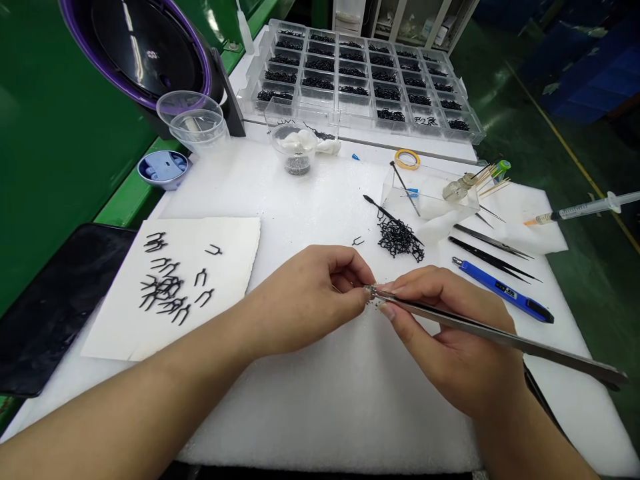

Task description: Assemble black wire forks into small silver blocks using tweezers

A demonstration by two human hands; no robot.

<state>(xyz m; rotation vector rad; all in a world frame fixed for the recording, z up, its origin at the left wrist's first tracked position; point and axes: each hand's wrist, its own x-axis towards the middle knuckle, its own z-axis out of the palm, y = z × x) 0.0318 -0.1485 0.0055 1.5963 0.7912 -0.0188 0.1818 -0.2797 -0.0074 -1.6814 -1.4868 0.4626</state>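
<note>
Head view looks down on a white foam pad [325, 417] laid over the desk, with both hands working close together above it. The left hand [305, 300] is pinched shut, thumb and forefinger closed on a small dark piece [371, 292] that is mostly hidden by the fingertips, so its exact shape cannot be made out. The right hand [445, 337] grasps long steel tweezers [500, 340] like a pen, their tips reaching into the left hand's pinch and touching the small dark piece or just beside it. Fine dark specks [373, 301] show just below the tips.

The work in hand is this close tweezer handling of one tiny part, held between the hands. Ahead of the hands, a heap of black forked pieces [400, 240] lies tangled on the foam, with one loose forked piece [358, 241] just beside it. Left of the left hand, more black forked pieces [167, 287] are spread on a sheet of white paper [235, 247] — set apart from the heap. Right of the right hand lie black tweezers [493, 259] and a blue-handled tool [503, 291]. Farther ahead sits a clear compartment box [367, 110] with dark parts in its cells, and a syringe [580, 212] points in from the right, beyond the desk's edge.
</note>
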